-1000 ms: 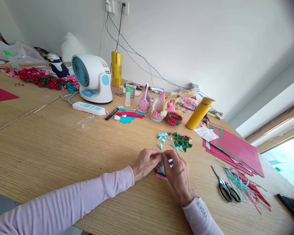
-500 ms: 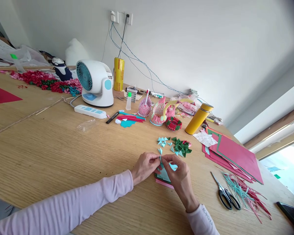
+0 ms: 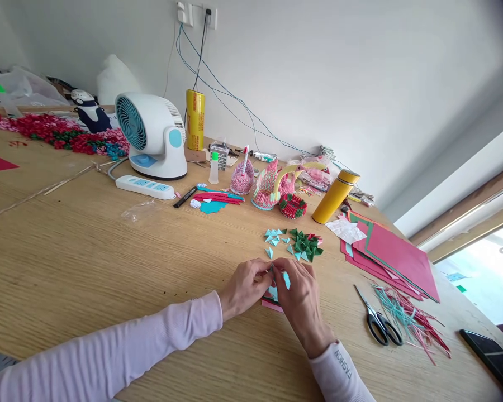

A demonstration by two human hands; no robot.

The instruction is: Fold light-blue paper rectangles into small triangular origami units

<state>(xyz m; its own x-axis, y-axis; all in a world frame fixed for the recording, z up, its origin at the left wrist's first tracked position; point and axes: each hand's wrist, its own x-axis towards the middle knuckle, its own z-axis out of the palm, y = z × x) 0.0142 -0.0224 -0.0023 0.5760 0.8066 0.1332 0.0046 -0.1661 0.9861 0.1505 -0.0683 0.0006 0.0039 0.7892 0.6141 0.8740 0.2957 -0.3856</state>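
Paper slip (image 3: 285, 279) — upright between hands

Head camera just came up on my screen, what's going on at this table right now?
A person in pale pink sleeves is folding a small light blue paper piece, pinching it between the left hand and right hand over a small stack of paper slips on the wooden table. Just beyond lie finished blue triangles and green triangles. Scissors and paper strips lie to the right.
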